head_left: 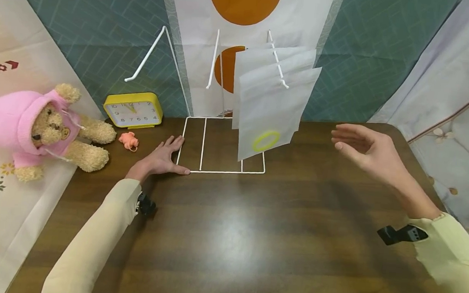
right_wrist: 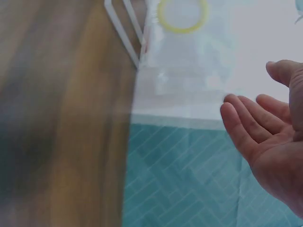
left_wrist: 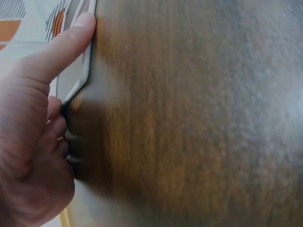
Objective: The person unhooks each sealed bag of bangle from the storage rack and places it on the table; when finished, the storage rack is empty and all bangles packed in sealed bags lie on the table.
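A white wire rack (head_left: 220, 172) stands at the back of the table, with hooks sticking out toward me. My left hand (head_left: 162, 158) rests on the left side of its base, thumb (left_wrist: 80, 30) along the front wire and fingers spread. Several translucent plastic bags (head_left: 272, 103) hang from the rack's right hook (head_left: 278, 65). The front bag shows a yellow ring (head_left: 265, 141) near its bottom. To the right of the bags, my right hand (head_left: 375, 152) is raised above the table, holding nothing, its fingers loosely bent and thumb apart.
Left of the rack stands a yellow clock (head_left: 133, 109). A small orange figure (head_left: 129, 141) lies in front of it. A teddy bear in a pink hood (head_left: 43, 128) sits at the left edge. Patterned cloth (head_left: 355, 59) hangs behind the brown table (head_left: 231, 246).
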Tool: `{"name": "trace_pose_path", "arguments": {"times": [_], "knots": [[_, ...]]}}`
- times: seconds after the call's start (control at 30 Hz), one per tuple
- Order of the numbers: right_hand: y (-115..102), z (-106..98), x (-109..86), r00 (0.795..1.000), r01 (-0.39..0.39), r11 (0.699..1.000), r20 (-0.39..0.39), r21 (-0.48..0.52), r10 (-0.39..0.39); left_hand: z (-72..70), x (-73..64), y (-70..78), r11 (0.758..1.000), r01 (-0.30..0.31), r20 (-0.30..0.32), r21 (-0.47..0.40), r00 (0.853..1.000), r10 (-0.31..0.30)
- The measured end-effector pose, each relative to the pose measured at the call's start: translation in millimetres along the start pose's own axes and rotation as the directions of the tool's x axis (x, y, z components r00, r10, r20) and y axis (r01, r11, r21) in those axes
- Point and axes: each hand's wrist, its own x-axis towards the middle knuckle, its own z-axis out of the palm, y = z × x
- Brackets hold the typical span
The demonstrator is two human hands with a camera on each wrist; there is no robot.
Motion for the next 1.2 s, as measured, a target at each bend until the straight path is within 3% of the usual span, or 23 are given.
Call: {"name": "trace_pose_path", "arguments": {"times": [0.07, 0.13, 0.27, 0.33, 0.43, 0.53, 0.73, 0.87, 1.07, 1.2], "knots": [[-4, -1, 10.6, 1.0, 0.013, 0.993, -0.014, 0.12, -0.011, 0.5, -1.2, -0.7, 1.0, -0.003, -0.007, -0.008, 1.0, 0.003], [-8, -2, 22.1, 0.999, 0.036, 0.96, -0.019, 0.278, -0.032, 1.1, -1.4, -1.5, 1.0, -0.003, -0.009, -0.01, 1.0, 0.003], [-15, -4, 45.1, 0.996, 0.09, 0.821, -0.039, 0.564, -0.083, 3.9, -0.2, -3.0, 1.0, -0.01, -0.012, -0.011, 1.0, 0.01], [-18, -6, 55.6, 0.994, 0.112, 0.774, -0.057, 0.623, -0.098, 5.5, -0.1, -3.2, 1.0, -0.013, -0.012, -0.013, 1.0, 0.012], [-23, -9, 70.2, 0.994, 0.114, 0.734, -0.075, 0.67, -0.085, 6.0, -0.8, -3.3, 1.0, -0.013, -0.012, -0.024, 1.0, 0.013], [-28, -13, 83.8, 0.995, 0.096, 0.721, -0.064, 0.686, -0.072, 5.6, -0.6, -4.2, 0.999, -0.01, -0.012, -0.037, 1.0, 0.01], [-36, -18, 104.5, 0.998, 0.059, 0.753, -0.012, 0.655, -0.069, 3.6, -1.4, -6.5, 0.999, -0.001, -0.019, -0.04, 1.0, 0.001], [-39, -21, 112.4, 0.998, 0.039, 0.745, 0.008, 0.665, -0.06, 2.6, -2.1, -6.0, 0.999, -0.005, -0.024, -0.038, 1.0, 0.004], [-43, -20, 118.0, 0.998, -0.038, 0.788, 0.064, 0.614, -0.002, 3.6, -3.0, -5.9, 0.999, -0.013, -0.035, -0.044, 0.999, 0.011], [-43, -16, 120.3, 0.992, -0.05, 0.763, 0.12, 0.645, -0.036, 3.8, -2.2, -6.1, 0.999, -0.014, -0.031, -0.041, 0.999, 0.012]]}}
